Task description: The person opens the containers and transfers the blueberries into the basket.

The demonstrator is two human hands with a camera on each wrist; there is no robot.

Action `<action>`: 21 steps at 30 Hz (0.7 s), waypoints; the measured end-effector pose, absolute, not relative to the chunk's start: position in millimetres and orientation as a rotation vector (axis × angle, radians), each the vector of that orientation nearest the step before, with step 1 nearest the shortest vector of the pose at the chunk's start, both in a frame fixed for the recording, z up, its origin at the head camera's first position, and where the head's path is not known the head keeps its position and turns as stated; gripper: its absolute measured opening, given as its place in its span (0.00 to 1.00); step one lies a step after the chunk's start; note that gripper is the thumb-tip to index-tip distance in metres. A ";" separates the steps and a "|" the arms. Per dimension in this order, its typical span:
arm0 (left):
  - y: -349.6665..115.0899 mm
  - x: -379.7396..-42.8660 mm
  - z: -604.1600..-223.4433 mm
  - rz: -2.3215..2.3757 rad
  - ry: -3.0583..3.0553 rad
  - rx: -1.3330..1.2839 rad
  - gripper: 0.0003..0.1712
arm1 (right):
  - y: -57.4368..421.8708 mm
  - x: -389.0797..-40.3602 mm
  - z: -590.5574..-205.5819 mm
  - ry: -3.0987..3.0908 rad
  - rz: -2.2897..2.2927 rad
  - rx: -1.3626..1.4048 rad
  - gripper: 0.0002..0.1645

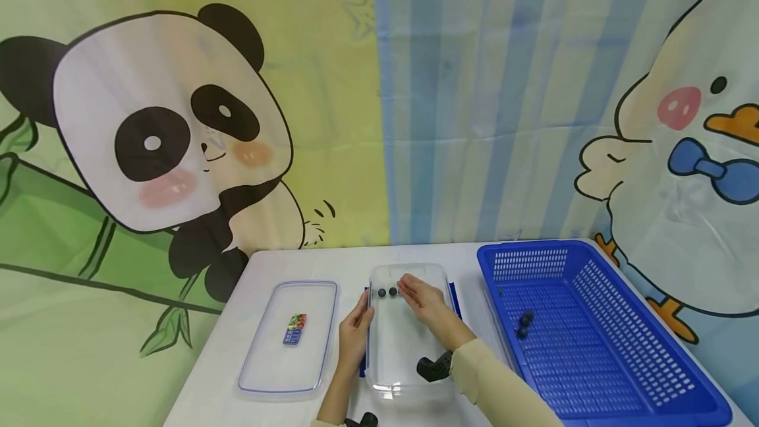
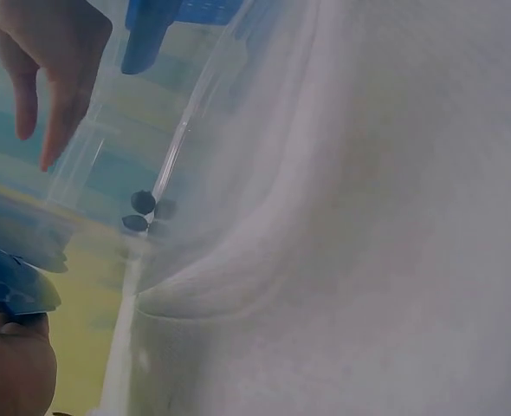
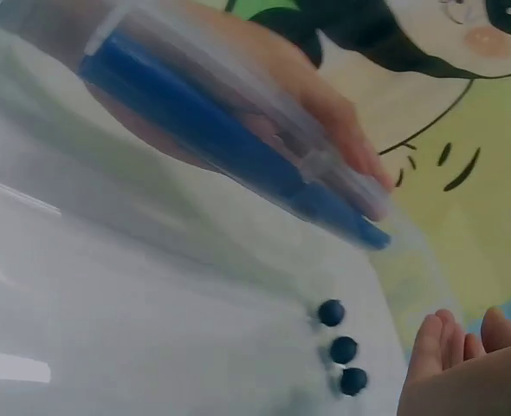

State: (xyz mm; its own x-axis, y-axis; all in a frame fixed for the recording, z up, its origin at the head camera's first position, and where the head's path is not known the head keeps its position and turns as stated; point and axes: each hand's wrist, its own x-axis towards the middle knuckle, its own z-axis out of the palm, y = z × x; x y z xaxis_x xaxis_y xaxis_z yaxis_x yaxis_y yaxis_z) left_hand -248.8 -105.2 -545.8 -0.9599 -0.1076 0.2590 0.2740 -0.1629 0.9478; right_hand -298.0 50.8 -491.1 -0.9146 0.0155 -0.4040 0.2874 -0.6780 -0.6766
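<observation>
A clear plastic container [image 1: 403,341] with blue side latches stands on the white table. At its left wall my left hand [image 1: 354,331] holds the side by a blue latch [image 3: 229,143]. My right hand [image 1: 423,298] is over the container's far part, fingers extended and together, just beside a short row of dark blueberries [image 1: 382,292]. In the right wrist view three blueberries [image 3: 343,349] lie in line, apart from the right hand's fingers [image 3: 437,342]. Through the clear plastic, the left wrist view shows the right hand [image 2: 56,69] and two blueberries [image 2: 143,202].
To the right stands a large blue basket [image 1: 605,321] with a few dark blueberries [image 1: 524,323] in it. A clear lid [image 1: 267,361] with a colourful label [image 1: 294,329] lies on the left. Behind the white table [image 1: 213,394] hangs a printed curtain [image 1: 332,150].
</observation>
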 end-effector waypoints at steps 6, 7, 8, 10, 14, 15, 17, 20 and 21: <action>-105.0 -247.6 -545.3 -2.207 -1.839 -0.221 0.25 | 30.2 -296.2 -513.9 1.158 -2.798 0.756 0.23; -105.0 -247.4 -545.3 -2.198 -1.837 -0.229 0.25 | 28.0 -300.5 -524.9 1.165 -2.810 0.783 0.23; -105.0 -247.4 -545.4 -2.189 -1.835 -0.236 0.25 | 26.2 -309.1 -541.1 1.164 -2.820 0.820 0.23; -104.8 -247.3 -546.1 -2.179 -1.824 -0.251 0.24 | 24.0 -330.0 -579.4 1.107 -2.872 0.855 0.20; -105.0 -247.4 -546.1 -2.177 -1.812 -0.255 0.24 | 18.9 -353.6 -618.4 1.043 -2.953 0.894 0.16; -105.0 -247.2 -546.1 -2.184 -1.809 -0.254 0.24 | 16.9 -351.6 -615.3 1.052 -2.955 0.921 0.15; -104.8 -246.7 -545.6 -2.187 -1.807 -0.260 0.24 | 10.9 -337.8 -592.4 1.123 -2.940 1.008 0.17; -104.5 -246.4 -545.2 -2.177 -1.806 -0.288 0.24 | 4.3 -313.5 -553.9 1.186 -2.898 1.120 0.20; -104.3 -246.1 -544.8 -2.178 -1.806 -0.289 0.24 | 2.7 -308.4 -545.5 1.190 -2.897 1.144 0.20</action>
State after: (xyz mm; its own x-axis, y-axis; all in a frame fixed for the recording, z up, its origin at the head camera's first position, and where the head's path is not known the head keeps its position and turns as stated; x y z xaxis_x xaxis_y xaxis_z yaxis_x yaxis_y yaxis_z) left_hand -246.1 -104.3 -544.8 -0.9359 -0.0981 0.3382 0.3505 -0.1672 0.9215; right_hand -308.4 2.7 -545.5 -0.7483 0.4091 -0.5223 0.0763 -0.7290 -0.6802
